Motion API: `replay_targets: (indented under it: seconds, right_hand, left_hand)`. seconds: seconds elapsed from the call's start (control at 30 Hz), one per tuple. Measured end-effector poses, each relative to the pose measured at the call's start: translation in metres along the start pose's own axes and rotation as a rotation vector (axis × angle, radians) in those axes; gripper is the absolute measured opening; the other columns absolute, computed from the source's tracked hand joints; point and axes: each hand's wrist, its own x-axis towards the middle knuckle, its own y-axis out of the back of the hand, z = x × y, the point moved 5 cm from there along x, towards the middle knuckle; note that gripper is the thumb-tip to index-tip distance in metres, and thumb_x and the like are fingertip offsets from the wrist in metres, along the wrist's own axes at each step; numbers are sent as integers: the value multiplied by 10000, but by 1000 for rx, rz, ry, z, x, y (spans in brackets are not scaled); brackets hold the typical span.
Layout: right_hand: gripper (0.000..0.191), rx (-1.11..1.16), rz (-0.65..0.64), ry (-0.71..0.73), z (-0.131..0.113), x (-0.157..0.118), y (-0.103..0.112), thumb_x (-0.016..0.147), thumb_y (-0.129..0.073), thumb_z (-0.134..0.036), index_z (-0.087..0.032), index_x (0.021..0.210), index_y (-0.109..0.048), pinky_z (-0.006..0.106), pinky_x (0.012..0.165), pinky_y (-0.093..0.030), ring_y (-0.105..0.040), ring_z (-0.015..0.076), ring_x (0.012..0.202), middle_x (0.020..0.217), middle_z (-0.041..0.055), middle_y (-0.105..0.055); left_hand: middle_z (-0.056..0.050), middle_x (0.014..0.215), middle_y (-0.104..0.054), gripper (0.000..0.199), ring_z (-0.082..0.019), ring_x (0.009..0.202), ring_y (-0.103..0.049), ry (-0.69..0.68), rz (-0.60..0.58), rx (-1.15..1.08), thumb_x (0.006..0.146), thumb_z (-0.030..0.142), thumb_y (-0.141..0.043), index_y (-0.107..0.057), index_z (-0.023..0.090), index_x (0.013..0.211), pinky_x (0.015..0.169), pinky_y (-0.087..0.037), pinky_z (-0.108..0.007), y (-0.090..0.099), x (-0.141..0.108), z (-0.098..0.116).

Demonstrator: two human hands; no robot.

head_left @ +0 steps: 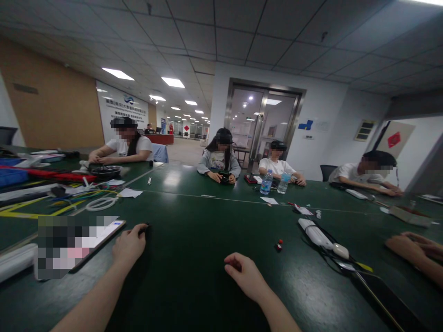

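My left hand [130,246] is closed in a pinch on a small black object [144,228], too small and dark to name, just above or on the green tabletop [187,258]. It is right beside a tablet or large phone [119,224] whose screen is blurred out. My right hand [245,275] rests near the middle of the table, fingers loosely curled with a gap between thumb and forefinger, nothing seen in them. To its right lies a small red and black piece [278,245].
A white power strip [314,234] with black cables and a dark tablet [384,299] lie at right. Another person's hands [408,246] rest beyond. Two water bottles [266,182] stand farther back, near several seated people. Coiled white cable [101,204] and wires lie at left.
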Motion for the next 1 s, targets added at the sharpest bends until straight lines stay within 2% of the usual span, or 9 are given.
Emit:
replay_targets:
  seconds: [0.07,0.23,0.4,0.53,0.67,0.8,0.93,1.0]
  right_hand:
    - [239,0,-2,1,-1,-1,0,788,-524,-330,-208,984,-586,290,727,-442,-578,166,838,903,10,-603]
    - [242,-6,-6,-10,-4,-3,2,796,-513,-329,-216,998,-582,288,737,-441,-576,163,861,934,10,-603]
    - [237,-12,-8,-21,-5,-3,2,792,-516,-329,-220,990,-584,292,744,-436,-570,163,866,936,7,-602]
    - [237,-4,-13,-40,-7,-5,3,793,-513,-328,-225,995,-583,291,744,-437,-567,164,874,951,7,-599]
    - [231,3,-14,-16,-5,-5,3,796,-509,-322,-223,992,-583,285,735,-439,-571,158,858,941,6,-600]
    - [225,-3,-5,7,1,-1,0,790,-513,-319,-223,981,-583,285,731,-434,-572,156,837,903,4,-603]
    - [219,-8,1,6,4,2,-2,788,-514,-321,-224,973,-584,284,724,-434,-574,159,839,904,1,-607]
    - [220,-12,-1,6,4,2,-2,790,-514,-321,-226,975,-584,282,725,-434,-576,159,844,909,0,-609]
  left_hand:
    - [-148,1120,-544,401,-350,1040,-517,3,-25,13,810,333,-354,-538,263,1159,769,-450,-439,-2,1,-1]
    - [-164,1146,-523,452,-351,1044,-512,13,-34,30,825,339,-314,-441,260,1252,773,-446,-443,-3,1,-1]
    - [-145,1152,-526,407,-343,1052,-512,-15,-49,33,821,343,-330,-513,291,1180,794,-440,-441,-3,0,0]
    - [-176,1154,-521,496,-354,1036,-520,15,-28,36,829,343,-306,-363,242,1311,772,-446,-452,0,-2,1]
    - [-162,1168,-523,446,-354,1065,-505,3,-58,42,827,344,-311,-469,262,1236,786,-444,-453,0,-2,3]
    - [-154,1153,-534,473,-351,1043,-520,-11,-50,55,827,355,-309,-417,288,1283,788,-442,-466,-1,-3,3]
    - [-112,1173,-533,420,-324,1070,-511,-38,-58,64,815,339,-343,-512,326,1200,819,-439,-451,-3,-3,4]
    - [-121,1168,-536,445,-327,1074,-508,-33,-54,62,820,341,-331,-467,320,1243,820,-438,-458,-2,-3,4]
